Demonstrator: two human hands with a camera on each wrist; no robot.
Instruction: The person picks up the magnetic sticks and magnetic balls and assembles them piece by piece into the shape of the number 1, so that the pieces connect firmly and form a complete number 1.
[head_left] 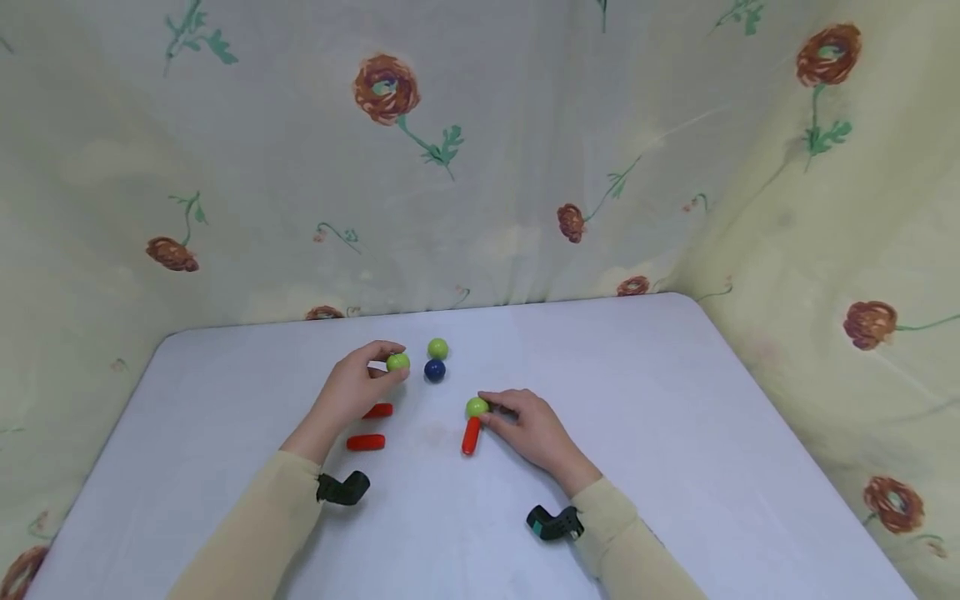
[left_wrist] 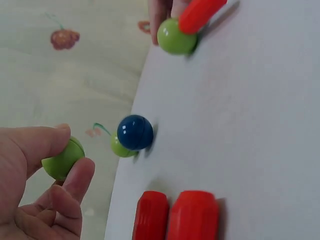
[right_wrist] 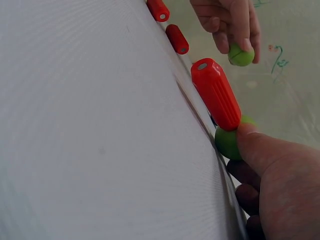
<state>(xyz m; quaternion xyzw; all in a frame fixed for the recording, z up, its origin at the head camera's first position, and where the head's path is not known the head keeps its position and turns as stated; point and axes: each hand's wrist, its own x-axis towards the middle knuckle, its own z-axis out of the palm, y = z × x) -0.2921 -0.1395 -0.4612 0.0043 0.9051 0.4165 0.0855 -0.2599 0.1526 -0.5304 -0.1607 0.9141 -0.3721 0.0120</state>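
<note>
My left hand [head_left: 351,389] pinches a shiny green ball [head_left: 398,362] between thumb and fingers; a seam line crosses this ball [left_wrist: 65,162] in the left wrist view. Farther right, my right hand [head_left: 534,429] pinches a second green ball [head_left: 477,407] low over the white table. A red ribbed stick [head_left: 470,437] meets that ball end-on and points toward the near edge. The free end of the stick [right_wrist: 216,95] has a grey disc. Behind and between the hands, a dark blue ball [head_left: 434,371] sits close against a third green ball [head_left: 438,348].
Two more red sticks lie roughly side by side below my left hand: the farther stick [head_left: 378,410] is partly covered by the hand, the nearer stick [head_left: 365,442] shows fully. The white table [head_left: 645,375] ends at a flower-printed curtain [head_left: 510,150] behind and at the sides.
</note>
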